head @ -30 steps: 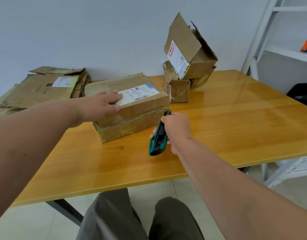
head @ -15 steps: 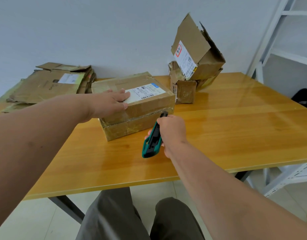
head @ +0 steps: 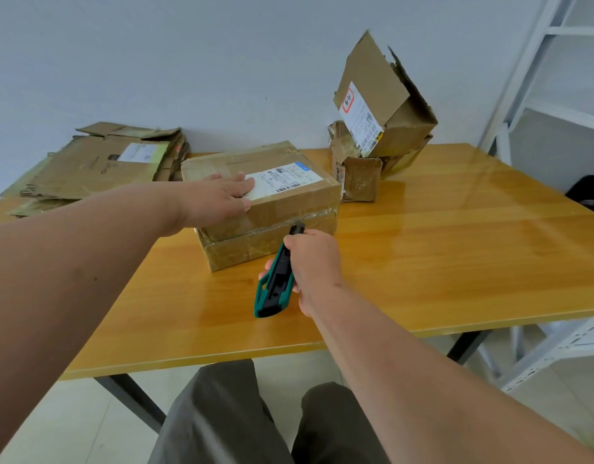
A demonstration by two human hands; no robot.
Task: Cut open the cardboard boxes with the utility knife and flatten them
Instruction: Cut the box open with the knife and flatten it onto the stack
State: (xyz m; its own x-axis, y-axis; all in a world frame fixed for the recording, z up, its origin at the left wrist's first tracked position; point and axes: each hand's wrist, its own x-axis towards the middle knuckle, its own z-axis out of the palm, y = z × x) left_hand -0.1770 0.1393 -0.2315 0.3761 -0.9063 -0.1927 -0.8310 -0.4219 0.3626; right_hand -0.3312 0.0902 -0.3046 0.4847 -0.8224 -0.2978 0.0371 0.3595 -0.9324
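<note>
My left hand (head: pixel 222 199) lies flat on the taped cardboard box (head: pixel 265 202) at frame centre while my right hand (head: pixel 314 262) grips the green utility knife (head: pixel 274 286) at its front seam; the brown, white-labelled box looks light, stiff and tape-slick, best pinned from above.

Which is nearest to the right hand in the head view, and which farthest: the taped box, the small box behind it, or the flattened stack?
From the right hand, holding the utility knife:
1. Taped box, just ahead; the knife tip meets its front seam.
2. Small box, farther back, slightly right.
3. Flattened stack, far left by the wall.
</note>
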